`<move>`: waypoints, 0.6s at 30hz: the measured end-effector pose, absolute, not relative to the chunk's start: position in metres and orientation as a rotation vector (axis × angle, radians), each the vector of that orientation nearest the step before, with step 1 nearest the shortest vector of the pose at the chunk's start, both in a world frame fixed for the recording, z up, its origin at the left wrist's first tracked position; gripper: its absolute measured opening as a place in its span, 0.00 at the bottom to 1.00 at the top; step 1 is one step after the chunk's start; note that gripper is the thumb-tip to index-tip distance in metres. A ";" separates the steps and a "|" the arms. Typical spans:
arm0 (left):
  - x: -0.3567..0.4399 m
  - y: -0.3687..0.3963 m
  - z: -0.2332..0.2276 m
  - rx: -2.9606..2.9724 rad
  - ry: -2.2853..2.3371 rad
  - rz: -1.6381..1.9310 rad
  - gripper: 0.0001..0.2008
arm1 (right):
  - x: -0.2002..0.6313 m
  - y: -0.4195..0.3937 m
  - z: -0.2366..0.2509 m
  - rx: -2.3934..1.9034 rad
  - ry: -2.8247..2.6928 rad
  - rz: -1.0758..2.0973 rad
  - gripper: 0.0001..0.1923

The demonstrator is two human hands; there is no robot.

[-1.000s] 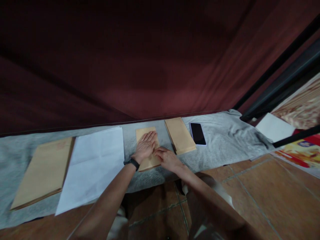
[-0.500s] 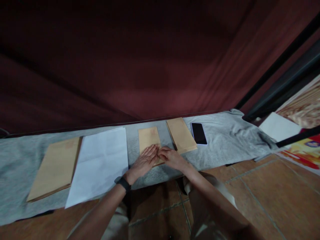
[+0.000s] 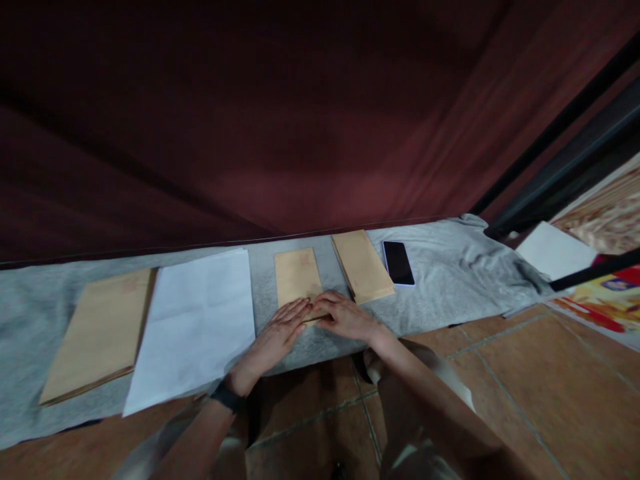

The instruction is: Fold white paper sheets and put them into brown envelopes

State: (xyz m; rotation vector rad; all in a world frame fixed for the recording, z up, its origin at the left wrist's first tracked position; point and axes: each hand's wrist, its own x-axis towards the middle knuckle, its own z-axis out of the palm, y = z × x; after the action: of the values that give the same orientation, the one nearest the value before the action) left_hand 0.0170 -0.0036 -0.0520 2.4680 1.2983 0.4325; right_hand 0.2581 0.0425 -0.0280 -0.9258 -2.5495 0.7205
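The envelope [image 3: 299, 276] under your hands is small, tan and flat, lying lengthwise away from you on the grey cloth [image 3: 450, 273], with a faint reddish mark near its far end. Its near edge is covered by your fingertips; the rest lies bare just beyond them.

Your left hand [image 3: 274, 340] rests palm down, fingers straight and close together, angled up and to the right so the tips touch the envelope's near left corner. A dark band [image 3: 227, 397] circles that wrist. Your right hand [image 3: 347, 317] lies flat too, fingers pointing left onto the near right corner, so the two sets of fingertips almost meet. Neither hand grips anything; both press open on the paper.

Just right of your right hand sits a stack [image 3: 363, 265] of like envelopes, and beyond it a phone [image 3: 398, 263], screen dark. Left of your left hand lies a white sheet [image 3: 195, 323], and farther left a larger tan envelope [image 3: 100, 333]. The cloth lies on a tiled floor [image 3: 525, 373].
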 end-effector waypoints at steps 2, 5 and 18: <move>0.018 -0.004 -0.052 2.467 1.303 0.430 0.26 | 0.257 0.041 -0.029 -0.947 -2.542 0.697 0.12; 0.019 -0.005 -0.054 2.460 1.318 0.435 0.25 | 0.255 0.040 -0.032 -0.985 -2.533 0.660 0.10; 0.024 -0.015 -0.080 2.396 1.717 0.514 0.30 | 0.215 -0.032 -0.059 -1.031 -2.495 0.371 0.28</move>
State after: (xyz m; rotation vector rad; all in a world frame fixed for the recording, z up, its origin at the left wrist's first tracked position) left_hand 0.0236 -0.0146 -0.0801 2.3958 1.7172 0.5137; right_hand 0.2149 -0.0317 -0.0595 -1.0314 -2.4945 0.3710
